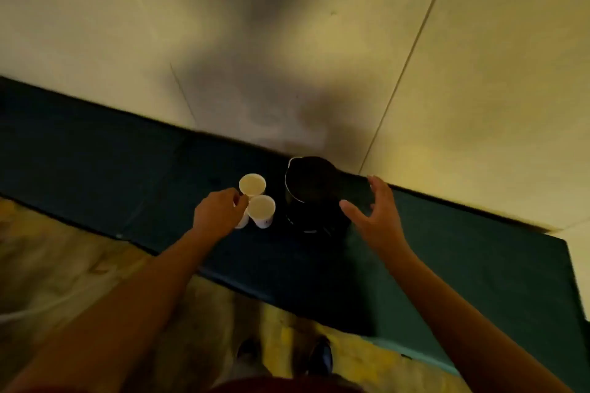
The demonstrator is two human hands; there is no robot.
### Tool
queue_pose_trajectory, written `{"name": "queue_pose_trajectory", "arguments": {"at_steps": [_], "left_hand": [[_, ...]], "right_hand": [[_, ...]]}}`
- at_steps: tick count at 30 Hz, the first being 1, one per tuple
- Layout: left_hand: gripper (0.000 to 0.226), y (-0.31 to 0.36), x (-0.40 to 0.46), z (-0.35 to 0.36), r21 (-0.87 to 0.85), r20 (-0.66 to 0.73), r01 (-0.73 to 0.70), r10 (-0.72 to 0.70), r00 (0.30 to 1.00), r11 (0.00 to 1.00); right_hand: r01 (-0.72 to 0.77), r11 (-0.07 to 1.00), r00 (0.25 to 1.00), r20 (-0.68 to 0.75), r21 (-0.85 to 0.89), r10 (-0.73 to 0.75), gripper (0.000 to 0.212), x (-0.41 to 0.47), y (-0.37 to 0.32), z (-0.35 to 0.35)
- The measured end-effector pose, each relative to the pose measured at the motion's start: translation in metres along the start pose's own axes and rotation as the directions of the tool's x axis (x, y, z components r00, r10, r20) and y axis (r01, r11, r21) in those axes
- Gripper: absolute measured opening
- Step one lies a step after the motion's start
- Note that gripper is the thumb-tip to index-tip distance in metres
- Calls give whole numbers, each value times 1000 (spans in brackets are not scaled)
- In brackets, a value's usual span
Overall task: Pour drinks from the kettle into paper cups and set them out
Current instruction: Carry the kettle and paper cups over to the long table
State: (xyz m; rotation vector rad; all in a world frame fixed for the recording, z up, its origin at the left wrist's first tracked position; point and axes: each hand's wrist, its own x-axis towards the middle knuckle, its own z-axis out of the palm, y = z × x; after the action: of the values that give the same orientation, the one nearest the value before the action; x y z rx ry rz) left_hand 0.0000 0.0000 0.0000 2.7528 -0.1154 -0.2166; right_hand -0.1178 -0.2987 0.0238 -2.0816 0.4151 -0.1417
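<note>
Worktop (pixel 95 150): a dark green surface running diagonally across the middle of the frame, against a pale wall.
Kettle (pixel 314 198): dark, lid open, upright at centre frame.
Paper cups: two white cups just left of the kettle, rear cup (pixel 252 184) and front cup (pixel 261 210), touching.
Left hand (pixel 217 212): fingers closed on the rear cup's side.
Right hand (pixel 376 217): open, fingers spread, just right of the kettle, not gripping.

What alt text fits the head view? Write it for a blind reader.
Two paper cups stand beside a dark kettle on a dark counter; the left hand touches the cups and the open right hand reaches toward the kettle.
</note>
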Motion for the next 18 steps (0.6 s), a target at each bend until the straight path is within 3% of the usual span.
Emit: {"name": "queue_pose_trajectory", "arguments": {"at_steps": [4,8,12,18], "left_hand": [[43,-11,-1,28,10,175,150,-149,973,989],[56,-18,11,45,-144,432,340,-250,866,929],[70,-17,18,62,-227,472,403,-262,842,887],[62,-22,18,94,-370,481,404,-199,854,837]], "right_hand": [[-75,997,996,52,-29,77,91,9,12,20],[-160,987,986,45,-11,160,72,26,11,42],[-184,982,982,-46,-33,182,39,31,13,54],[-240,961,970,3,137,242,61,27,35,54]]}}
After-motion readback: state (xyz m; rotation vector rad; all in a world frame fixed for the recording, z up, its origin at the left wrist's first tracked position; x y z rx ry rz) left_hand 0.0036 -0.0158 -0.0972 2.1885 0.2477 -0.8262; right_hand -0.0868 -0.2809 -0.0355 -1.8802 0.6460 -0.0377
